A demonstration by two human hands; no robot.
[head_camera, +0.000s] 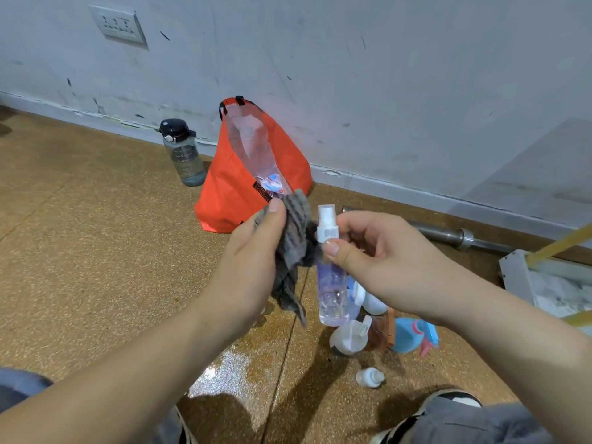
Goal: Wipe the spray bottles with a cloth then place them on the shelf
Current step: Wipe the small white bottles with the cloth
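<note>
Cloth meets bottle, side by side, mid-air.
Right hand (381, 251) pinches the upright clear spray bottle (331, 283) at its neck; left hand (253, 261) grips the grey cloth (294, 238), touching its left side.

The spray bottle (331, 293) is made of clear, shiny plastic. The cloth (296, 232) at its 9 o'clock is seen as soft and ribbed. At 2 o'clock, the bar (448, 233) is made of smooth metal. The floor (96, 251) is speckled and shiny.

Scuffed grey wall (352, 75), wall socket (118, 25), brown speckled floor (96, 251)
</note>
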